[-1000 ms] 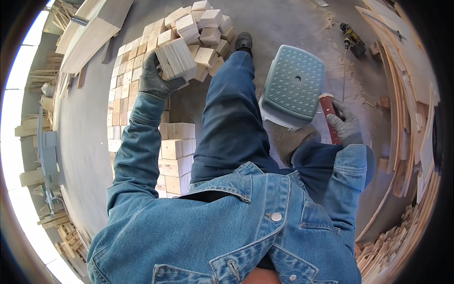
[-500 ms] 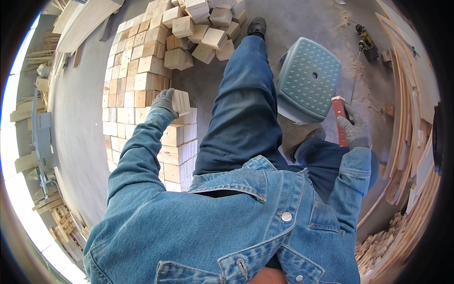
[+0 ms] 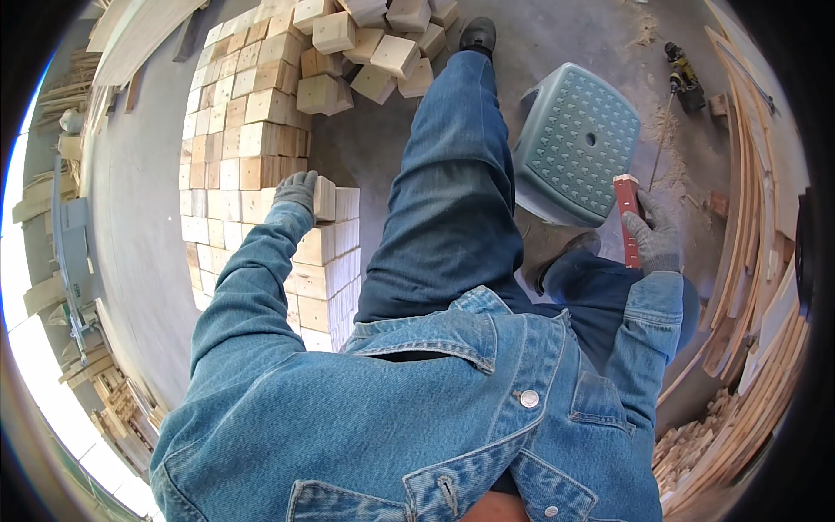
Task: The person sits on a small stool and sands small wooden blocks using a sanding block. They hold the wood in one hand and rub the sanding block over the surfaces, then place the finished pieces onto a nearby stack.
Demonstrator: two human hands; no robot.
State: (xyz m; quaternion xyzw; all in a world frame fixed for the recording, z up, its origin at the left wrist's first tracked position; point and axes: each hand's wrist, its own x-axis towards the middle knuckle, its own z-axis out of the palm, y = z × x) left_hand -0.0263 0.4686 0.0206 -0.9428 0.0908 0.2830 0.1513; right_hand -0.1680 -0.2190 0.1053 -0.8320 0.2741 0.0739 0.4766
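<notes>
Wooden block [image 3: 324, 199]: I see it seated in the upper course of the block stack [image 3: 239, 130], at the stack's near R part, just beside the next block to its R. L hand [image 3: 297, 189], gloved in grey, is at the block's L side, fingers bent against it; the thumb is hidden, so I can't tell whether it grips or only presses.

R hand [image 3: 658, 233], likewise gloved, is closed around a dark-red bar [image 3: 627, 213] w/ a pale end and small light marks. The bar's lower part is partly covered by the hand.

Beyond the stack, loose blocks [image 3: 374, 61] lie heaped at mixed angles; the top edge of my view cuts the heap off. A grey-green step stool [image 3: 578, 143] stands betw. the outstretched leg [image 3: 452, 174] and the bar.

Container: flapped pocket [image 3: 603, 402] on the denim jacket [image 3: 348, 426]; I can't see its contents.

Outer zone: yellow-and-black drill [image 3: 687, 83] w/ long bit lies on the floor near sawdust [image 3: 648, 35]. Timber strips [image 3: 744, 196] line the R side, bent by the lens and partly lost in the dark rim. Grey equip. [image 3: 76, 248] at far L is too small to identify.
</notes>
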